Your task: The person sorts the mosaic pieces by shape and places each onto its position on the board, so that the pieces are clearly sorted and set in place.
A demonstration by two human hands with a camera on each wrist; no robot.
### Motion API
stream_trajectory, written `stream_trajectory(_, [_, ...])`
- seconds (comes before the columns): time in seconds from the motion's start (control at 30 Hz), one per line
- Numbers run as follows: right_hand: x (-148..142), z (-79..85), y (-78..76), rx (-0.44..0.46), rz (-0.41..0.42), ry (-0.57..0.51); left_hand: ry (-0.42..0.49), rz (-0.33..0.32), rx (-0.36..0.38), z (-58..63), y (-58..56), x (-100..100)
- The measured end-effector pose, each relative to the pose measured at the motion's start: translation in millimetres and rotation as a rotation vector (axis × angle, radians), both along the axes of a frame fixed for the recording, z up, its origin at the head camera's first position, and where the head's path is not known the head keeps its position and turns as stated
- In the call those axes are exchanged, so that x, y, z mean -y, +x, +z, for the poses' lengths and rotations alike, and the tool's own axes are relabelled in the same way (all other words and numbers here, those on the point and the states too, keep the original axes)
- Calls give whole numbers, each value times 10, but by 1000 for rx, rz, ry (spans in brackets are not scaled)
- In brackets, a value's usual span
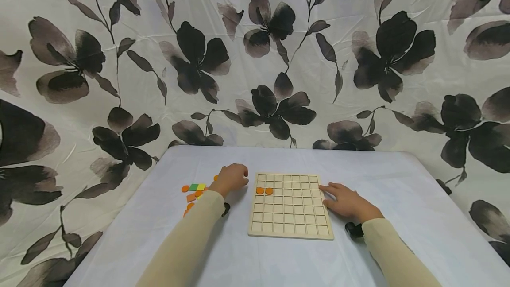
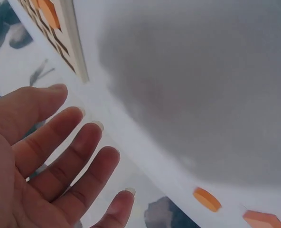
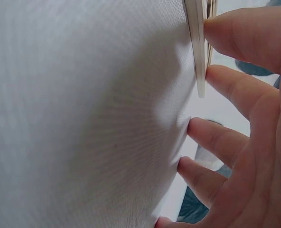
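A pale wooden grid board (image 1: 291, 229) lies on the white table, with two orange discs (image 1: 260, 191) side by side in cells at its left edge. Left of the board, my left hand (image 1: 231, 178) is over the table, near a scatter of coloured pieces. In the left wrist view that hand (image 2: 60, 161) has its fingers loosely spread with nothing in them. My right hand (image 1: 347, 200) rests at the board's right edge. The right wrist view shows the thumb and index fingertip touching the board's rim (image 3: 197, 52), and other fingertips on the cloth.
Orange discs (image 1: 185, 188), a green square (image 1: 193, 187), a yellow square (image 1: 201, 187) and orange squares (image 1: 191, 197) lie at the left, partly behind the left forearm. A flower-patterned cloth (image 1: 271, 70) hangs behind the table (image 1: 358, 163).
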State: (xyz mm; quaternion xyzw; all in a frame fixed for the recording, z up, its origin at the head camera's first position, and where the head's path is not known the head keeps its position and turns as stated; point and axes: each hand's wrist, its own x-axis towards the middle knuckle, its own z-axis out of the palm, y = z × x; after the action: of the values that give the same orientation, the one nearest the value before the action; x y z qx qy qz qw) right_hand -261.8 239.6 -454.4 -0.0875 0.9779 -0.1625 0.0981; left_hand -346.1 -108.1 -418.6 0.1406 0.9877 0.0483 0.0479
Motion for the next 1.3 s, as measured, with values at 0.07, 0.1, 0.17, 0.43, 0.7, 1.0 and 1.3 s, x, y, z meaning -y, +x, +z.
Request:
stream_trajectory(0.07, [-2,-1,-1,-3,-1,1,1,13,2,3,-18,37])
stream_trajectory(0.1, [-5,-2,-3,-5,-1,1,-1,18,4,1,-28,56])
stream_trajectory(0.17, [-7,-8,-5,-5,-3,-3,-2,32,11,-9,-52,95])
stream_trajectory(0.43, [-2,-28,4,11,-11,-7,-2,73,22,-63,-102,280])
stream_trajectory(0.7, [-14,-31,-2,-3,3,-1,43,105,58,-63,-125,459])
stream_trajectory(1.0, [-19,-39,0,-6,10,-1,71,154,80,-118,-145,622])
stream_trajectory(1.3, [-6,-25,6,-7,-2,-5,37,160,95,-105,-128,663])
